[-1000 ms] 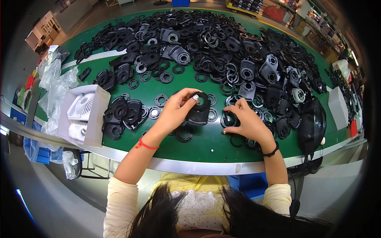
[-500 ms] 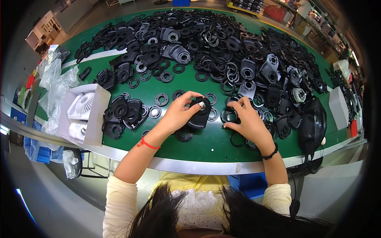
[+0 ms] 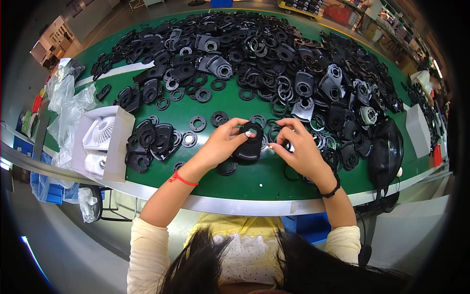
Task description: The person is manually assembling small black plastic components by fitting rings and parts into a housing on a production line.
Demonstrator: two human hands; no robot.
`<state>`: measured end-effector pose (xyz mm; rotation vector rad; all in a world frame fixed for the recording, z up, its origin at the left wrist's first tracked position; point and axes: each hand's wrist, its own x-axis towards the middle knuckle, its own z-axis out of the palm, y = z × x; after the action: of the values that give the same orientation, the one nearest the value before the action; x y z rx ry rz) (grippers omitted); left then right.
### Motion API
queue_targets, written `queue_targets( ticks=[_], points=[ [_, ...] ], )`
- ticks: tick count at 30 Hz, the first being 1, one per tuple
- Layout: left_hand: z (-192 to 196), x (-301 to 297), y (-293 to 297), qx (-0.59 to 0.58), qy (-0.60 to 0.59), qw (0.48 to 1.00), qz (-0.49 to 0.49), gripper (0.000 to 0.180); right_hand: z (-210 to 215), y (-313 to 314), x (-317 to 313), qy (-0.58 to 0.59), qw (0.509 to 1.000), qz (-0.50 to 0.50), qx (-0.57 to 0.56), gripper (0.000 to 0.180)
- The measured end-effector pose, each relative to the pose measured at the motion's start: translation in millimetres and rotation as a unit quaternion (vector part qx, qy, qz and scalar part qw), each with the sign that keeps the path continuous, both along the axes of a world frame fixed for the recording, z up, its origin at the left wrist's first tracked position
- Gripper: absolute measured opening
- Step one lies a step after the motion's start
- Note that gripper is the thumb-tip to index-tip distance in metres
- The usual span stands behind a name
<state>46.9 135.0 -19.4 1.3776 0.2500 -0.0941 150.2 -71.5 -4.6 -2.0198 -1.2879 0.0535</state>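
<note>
My left hand (image 3: pixel 223 143) grips a black plastic housing (image 3: pixel 248 148) with a round opening at its far end, the thumb lying over the opening. The housing is held above the green table near its front edge. Just to its right, my right hand (image 3: pixel 302 149) pinches what looks like a thin black ring (image 3: pixel 273 132), partly hidden by the fingers. Loose flat black discs (image 3: pixel 198 123) lie beyond my left hand. More thin black rings (image 3: pixel 333 158) are scattered right of my right hand.
A large heap of black housings and rings (image 3: pixel 235 44) covers the far part of the green table (image 3: pixel 225 188). At left stands an open white box (image 3: pixel 120 152) holding a white fan (image 3: pixel 104 131), beside clear plastic bags (image 3: pixel 73 105). A black mesh bag (image 3: pixel 385 152) sits at right.
My right hand has lifted off the table and closed its fingers on the ring, moving slightly toward the housing. The housing in my left hand has shifted and tilted a little.
</note>
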Motion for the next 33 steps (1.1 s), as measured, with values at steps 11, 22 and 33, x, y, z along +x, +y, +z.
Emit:
queue_targets(
  ticks=[11,22,33],
  points=[
    [-6,-2,-8,-0.132,0.024,0.989,-0.060,0.033,-7,12,-15,-0.086,0.995,0.005,0.055,0.046],
    [-6,-4,-20,0.023,-0.051,0.994,-0.097,0.033,-15,13,-22,-0.156,0.985,-0.025,0.065,0.054],
    [9,-9,-19,0.197,-0.114,0.966,-0.124,0.043,-7,8,-6,0.129,0.990,-0.012,0.054,0.013]
  ],
)
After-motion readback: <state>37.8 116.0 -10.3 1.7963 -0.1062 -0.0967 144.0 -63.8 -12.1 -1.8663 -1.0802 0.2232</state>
